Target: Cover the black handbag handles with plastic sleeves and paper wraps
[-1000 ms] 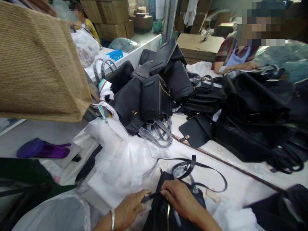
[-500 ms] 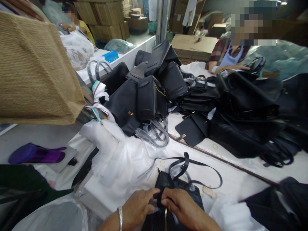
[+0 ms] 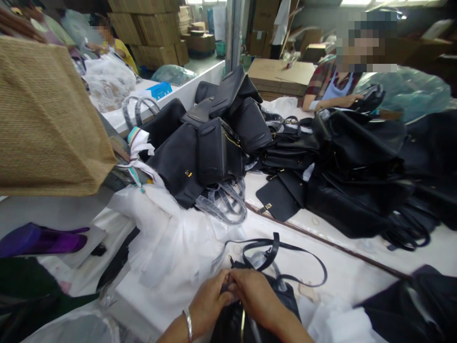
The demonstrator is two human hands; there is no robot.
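Observation:
A black handbag [image 3: 286, 291] lies on the white table right in front of me, a gold zip [image 3: 243, 320] running down its near part. Its thin black strap [image 3: 323, 267] loops out over the tabletop beyond it. My left hand [image 3: 209, 296], with a silver bangle at the wrist, is closed at the bag's upper left side. Against it, my right hand [image 3: 254, 291] is also closed, with its knuckles up and fingertips meeting the left fingers. Both grip a piece of the bag there; the exact part is covered by my fingers.
Black bags [image 3: 217, 147] are heaped at the back, more [image 3: 357, 190] to the right. White foam wrapping [image 3: 167, 238] lies left of my hands, near a purple object [image 3: 43, 239]. A tan woven bag [image 3: 53, 119] hangs upper left. A co-worker [image 3: 332, 88] handles a black item across the table.
My hands have drawn together, the right one now lying over the fingertips of the left. The view has tilted slightly upward. Across the table, the co-worker's hand and black item have shifted.

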